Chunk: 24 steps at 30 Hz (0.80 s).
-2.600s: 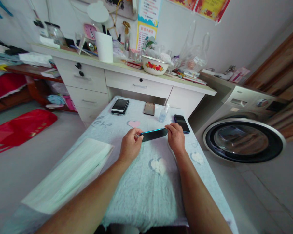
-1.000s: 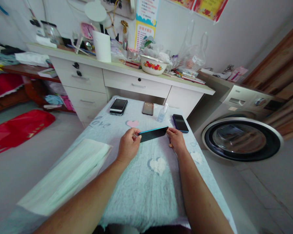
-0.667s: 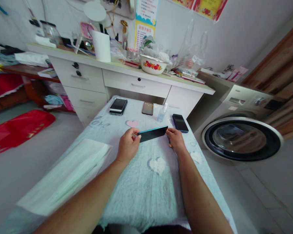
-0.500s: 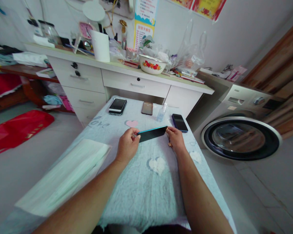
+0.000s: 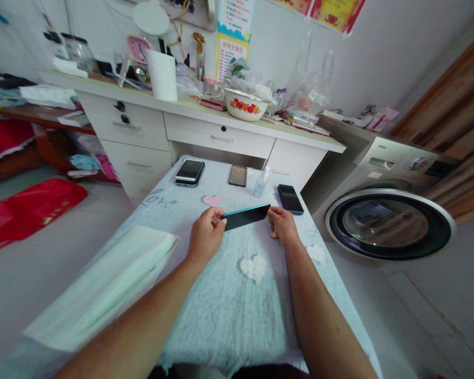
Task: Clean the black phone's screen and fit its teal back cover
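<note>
A dark smartphone point(image 5: 246, 217) with a bluish edge is held sideways and tilted above the cloth-covered table point(image 5: 237, 310). My left hand point(image 5: 206, 234) pinches its left end between thumb and fingers. At the other end, my right hand point(image 5: 284, 223) grips the right edge. Beyond the phone stands a small clear spray bottle point(image 5: 260, 183). To its right lies another dark phone point(image 5: 290, 199), and to its left a brownish phone case or phone point(image 5: 237, 176), which I cannot tell apart. Stacked phones point(image 5: 190, 172) rest at the table's far left corner.
A pale folded cloth or sheet point(image 5: 102, 287) lies along the table's left side. Behind the table stands a white desk point(image 5: 221, 129) bearing a floral enamel bowl point(image 5: 245, 105) and a paper roll point(image 5: 161, 75). A washing machine point(image 5: 391, 223) is on the right, a red bag point(image 5: 35, 205) on the floor.
</note>
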{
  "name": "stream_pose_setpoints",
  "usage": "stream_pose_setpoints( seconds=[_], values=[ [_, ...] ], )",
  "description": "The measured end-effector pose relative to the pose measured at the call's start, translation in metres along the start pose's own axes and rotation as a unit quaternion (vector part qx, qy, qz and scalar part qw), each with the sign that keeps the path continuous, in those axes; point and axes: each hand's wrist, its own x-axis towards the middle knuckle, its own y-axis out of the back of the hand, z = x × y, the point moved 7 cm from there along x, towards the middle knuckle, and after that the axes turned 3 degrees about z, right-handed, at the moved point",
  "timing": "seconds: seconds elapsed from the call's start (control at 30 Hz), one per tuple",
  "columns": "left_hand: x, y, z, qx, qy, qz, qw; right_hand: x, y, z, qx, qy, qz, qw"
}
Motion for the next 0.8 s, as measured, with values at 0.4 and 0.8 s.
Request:
stream_pose_setpoints(
  seconds=[0.4,0.8],
  values=[
    [0.002,0.002,-0.002,-0.014,0.008,0.008,1.0,-0.008,0.006,-0.014,0.067,0.0,0.02,0.998],
    [0.002,0.001,-0.002,-0.031,0.016,-0.007,0.999,-0.019,0.022,-0.043,0.055,0.078,0.081,0.992]
  ],
)
